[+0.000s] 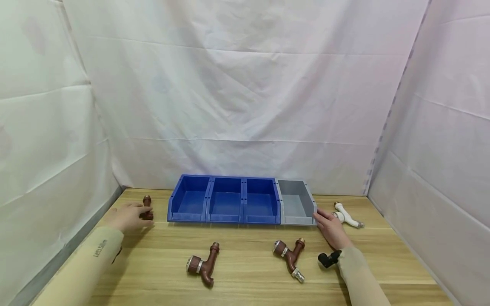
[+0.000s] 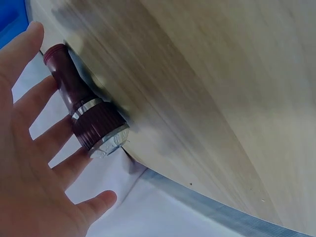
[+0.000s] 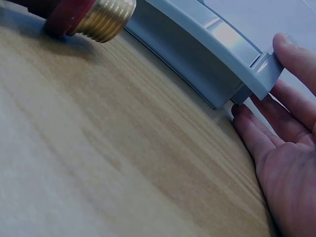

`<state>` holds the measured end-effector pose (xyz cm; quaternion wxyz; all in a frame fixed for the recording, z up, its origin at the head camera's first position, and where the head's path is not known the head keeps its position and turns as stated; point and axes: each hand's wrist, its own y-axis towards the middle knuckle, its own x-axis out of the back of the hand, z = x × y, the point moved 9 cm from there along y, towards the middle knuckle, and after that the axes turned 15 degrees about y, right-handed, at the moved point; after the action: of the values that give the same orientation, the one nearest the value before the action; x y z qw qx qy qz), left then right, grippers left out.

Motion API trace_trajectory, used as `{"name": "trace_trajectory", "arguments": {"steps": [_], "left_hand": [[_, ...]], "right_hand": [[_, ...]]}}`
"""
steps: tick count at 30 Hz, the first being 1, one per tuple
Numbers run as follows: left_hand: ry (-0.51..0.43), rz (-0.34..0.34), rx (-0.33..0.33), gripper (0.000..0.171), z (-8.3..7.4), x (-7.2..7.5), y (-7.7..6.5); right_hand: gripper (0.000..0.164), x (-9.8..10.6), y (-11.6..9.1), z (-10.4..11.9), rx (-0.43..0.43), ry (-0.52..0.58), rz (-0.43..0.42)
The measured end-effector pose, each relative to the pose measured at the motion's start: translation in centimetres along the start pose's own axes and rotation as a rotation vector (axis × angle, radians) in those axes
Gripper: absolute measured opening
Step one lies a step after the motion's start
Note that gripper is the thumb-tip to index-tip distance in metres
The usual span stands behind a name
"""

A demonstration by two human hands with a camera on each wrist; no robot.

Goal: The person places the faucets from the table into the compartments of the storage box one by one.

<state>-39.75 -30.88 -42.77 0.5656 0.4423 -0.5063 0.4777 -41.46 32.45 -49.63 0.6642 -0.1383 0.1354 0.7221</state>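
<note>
My left hand (image 1: 128, 216) is beside a brown faucet (image 1: 147, 208) at the table's left. In the left wrist view its fingers are spread and fairly straight, reaching behind the faucet (image 2: 61, 74) with its ribbed, silver-capped knob; the palm holds nothing. On the other side, my right hand (image 1: 332, 229) holds the front right corner of the grey bin (image 1: 296, 220). The right wrist view shows the thumb on the upper edge of the bin (image 3: 197, 64) and the other fingers lower, by its underside. A white faucet (image 1: 346, 216) lies just beyond this hand.
Three blue bins (image 1: 226, 217) stand in a row with the grey one. Nearer lie two brown faucets, one left of middle (image 1: 206, 267) and one right (image 1: 292, 257), plus a black fitting (image 1: 327, 259) by the right wrist. White cloth (image 1: 245, 93) walls enclose the table.
</note>
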Motion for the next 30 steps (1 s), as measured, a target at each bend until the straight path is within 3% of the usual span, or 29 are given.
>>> {"name": "trace_trajectory", "arguments": {"steps": [15, 30], "left_hand": [[-0.006, -0.024, 0.013, 0.055, -0.33, 0.04, 0.22], [-0.010, -0.031, 0.022, 0.051, -0.04, -0.33, 0.41]], "right_hand": [[0.066, 0.12, -0.20, 0.05, -0.012, -0.003, 0.003], [0.062, -0.06, -0.30, 0.20, 0.001, -0.005, -0.007]]}}
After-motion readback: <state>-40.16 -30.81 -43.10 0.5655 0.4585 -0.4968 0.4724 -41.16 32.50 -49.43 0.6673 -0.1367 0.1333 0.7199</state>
